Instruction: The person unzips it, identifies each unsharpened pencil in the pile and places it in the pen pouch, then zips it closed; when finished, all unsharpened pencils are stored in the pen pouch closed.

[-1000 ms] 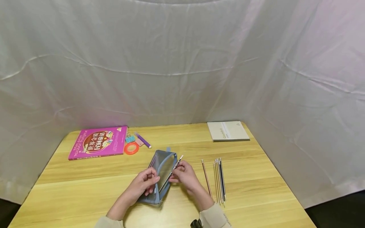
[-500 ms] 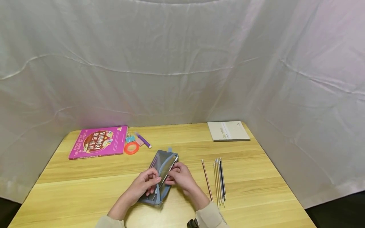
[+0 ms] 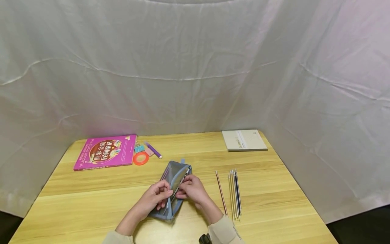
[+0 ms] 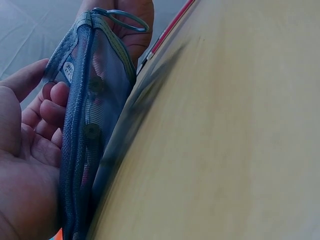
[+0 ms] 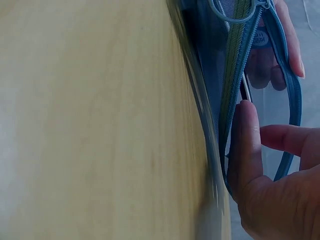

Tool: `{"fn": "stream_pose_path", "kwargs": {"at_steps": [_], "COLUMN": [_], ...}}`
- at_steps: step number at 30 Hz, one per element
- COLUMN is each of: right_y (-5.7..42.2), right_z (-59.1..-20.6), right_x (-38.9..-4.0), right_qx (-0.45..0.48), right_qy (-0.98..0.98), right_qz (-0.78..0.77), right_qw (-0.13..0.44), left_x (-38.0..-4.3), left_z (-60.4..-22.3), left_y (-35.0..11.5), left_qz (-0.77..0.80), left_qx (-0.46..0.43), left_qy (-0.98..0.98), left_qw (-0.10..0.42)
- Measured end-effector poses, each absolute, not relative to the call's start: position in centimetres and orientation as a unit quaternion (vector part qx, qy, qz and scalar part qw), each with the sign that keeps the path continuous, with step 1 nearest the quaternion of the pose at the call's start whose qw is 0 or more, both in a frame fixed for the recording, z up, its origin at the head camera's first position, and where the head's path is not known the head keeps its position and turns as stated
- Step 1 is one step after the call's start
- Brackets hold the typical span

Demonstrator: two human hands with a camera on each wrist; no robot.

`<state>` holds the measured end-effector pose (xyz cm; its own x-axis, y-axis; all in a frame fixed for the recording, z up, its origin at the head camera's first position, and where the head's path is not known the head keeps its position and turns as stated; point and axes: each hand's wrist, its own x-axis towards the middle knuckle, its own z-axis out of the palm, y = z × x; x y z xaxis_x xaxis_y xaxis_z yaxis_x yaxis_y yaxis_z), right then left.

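Note:
A blue-grey mesh pencil case (image 3: 175,166) lies on the table with its zipped side spread apart. At its left edge my left hand (image 3: 156,195) grips the blue trim between thumb and fingers. My right hand (image 3: 194,190) reaches into the opening and pinches a dark-and-white pencil (image 3: 184,175), which lies lengthwise within the case. In the right wrist view, a short piece of that pencil (image 5: 244,89) shows beyond the fingertips; the rest is covered by the hand. Through the mesh, in the left wrist view, the case (image 4: 112,85) shows dark round spots inside.
Right of the case lie a reddish pencil (image 3: 221,193) and a bundle of several pencils (image 3: 234,195). Behind are a pink book (image 3: 106,152), an orange tape roll (image 3: 140,158), blue binder clips (image 3: 139,148), a purple marker (image 3: 153,150) and a notebook (image 3: 244,140).
The pencil has gone from sticking out past the case's far corner to lying within the opening. My right hand moved slightly left and down with it; my left hand keeps its grip.

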<state>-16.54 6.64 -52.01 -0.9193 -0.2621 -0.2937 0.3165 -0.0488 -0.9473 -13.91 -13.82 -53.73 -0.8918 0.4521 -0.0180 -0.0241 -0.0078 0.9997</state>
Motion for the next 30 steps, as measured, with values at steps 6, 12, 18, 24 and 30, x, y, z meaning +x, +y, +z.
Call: {"fn": "stream_pose_path", "kwargs": {"at_steps": [6,12,18,24,30], "right_y": [6.8,7.0,7.4,7.9,8.6], "right_z": [-52.0,-52.0,-51.8,-51.3,-50.9], "right_x": [-16.5,-16.4,-16.4,-16.2,-16.2], "right_qx": [0.022,0.020,0.010,0.000,-0.008], "right_qy": [0.666,0.676,0.682,0.685,0.685], "right_qz": [-0.717,-0.708,-0.704,-0.700,-0.700], "right_qw": [0.205,0.203,0.199,0.200,0.199], "left_x": [-13.8,-13.9,-14.0,-14.1,-14.2], "left_z": [-53.7,-53.6,-53.5,-53.2,-53.0], "left_y": [-13.8,-13.8,-13.9,-13.8,-13.7], "left_qz": [0.694,0.694,0.690,0.684,0.672], "left_qx": [0.154,0.154,0.157,0.146,0.136], "left_qy": [0.681,0.682,0.686,0.696,0.711], "left_qw": [0.174,0.173,0.169,0.166,0.155]}}
